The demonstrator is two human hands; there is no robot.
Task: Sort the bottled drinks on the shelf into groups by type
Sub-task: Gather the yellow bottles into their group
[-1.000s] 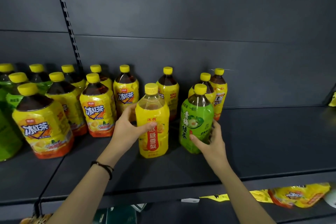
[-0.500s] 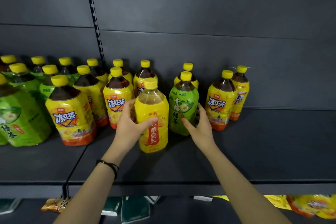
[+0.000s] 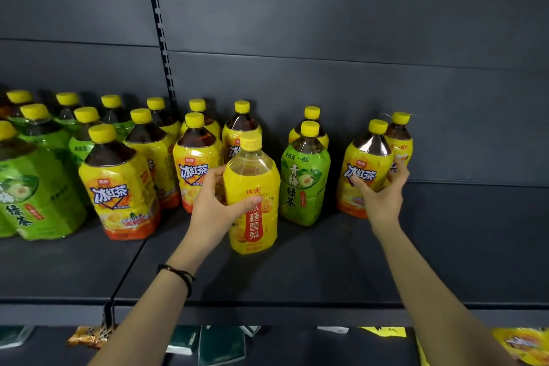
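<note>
Gripping pear-drink bottle [image 3: 253, 218] with left hand [image 3: 214, 205]; right hand [image 3: 381, 197] grips iced-tea bottle [image 3: 364, 165].

Slotted black upright [image 3: 162, 38]: up and left of left grip [image 3: 214, 211]. Dark grey back panel [image 3: 326, 9]: behind and above both grips. Black cord band [image 3: 181, 275]: on the wrist just under left grip. Lower level, below left grip: orange snack packet [image 3: 89, 336], dark green packs [image 3: 221, 345]. Below right grip [image 3: 383, 196]: white tag [image 3: 332, 329], yellow tag [image 3: 383, 331] beside it. Yellow packet [image 3: 523, 348] further right.
</note>
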